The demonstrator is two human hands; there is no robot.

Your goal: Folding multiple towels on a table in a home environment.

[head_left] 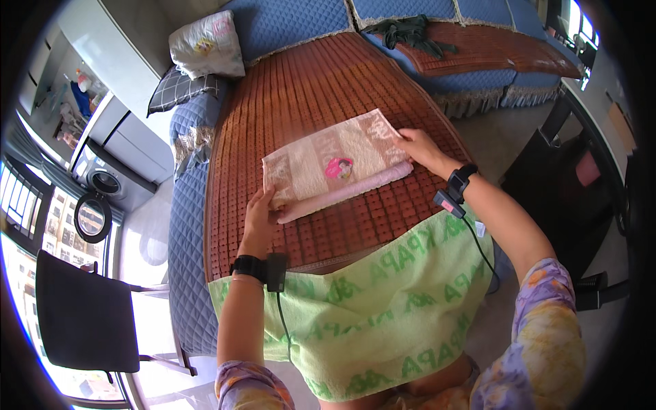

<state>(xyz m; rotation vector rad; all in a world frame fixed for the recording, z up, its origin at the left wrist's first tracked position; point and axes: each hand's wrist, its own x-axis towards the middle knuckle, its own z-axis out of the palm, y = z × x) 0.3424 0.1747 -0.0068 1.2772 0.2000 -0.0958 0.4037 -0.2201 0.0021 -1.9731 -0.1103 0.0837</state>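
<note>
A pink and cream towel [328, 159] lies spread on the brown tile-patterned seat mat [318, 230], with a bright pink picture patch near its middle. Its near edge forms a pink roll or fold [353, 189]. My left hand [260, 215] grips the towel's left end, thumb on top and the other fingers partly hidden beneath. At the right end, my right hand [425, 148] pinches the far side close to the corner. Both wrists wear black straps with small cabled devices. A green towel with darker green lettering [374, 318] hangs over my lap and meets the mat's front edge.
A plastic-wrapped white bundle [207, 43] rests on a dark checked cushion [182, 89] at the back left. Dark green cloth [410, 36] lies on the blue sofa [476, 82]. A black chair [87, 312] stands left, near an open front-loading washing machine [105, 182]. Black furniture [558, 164] is at right.
</note>
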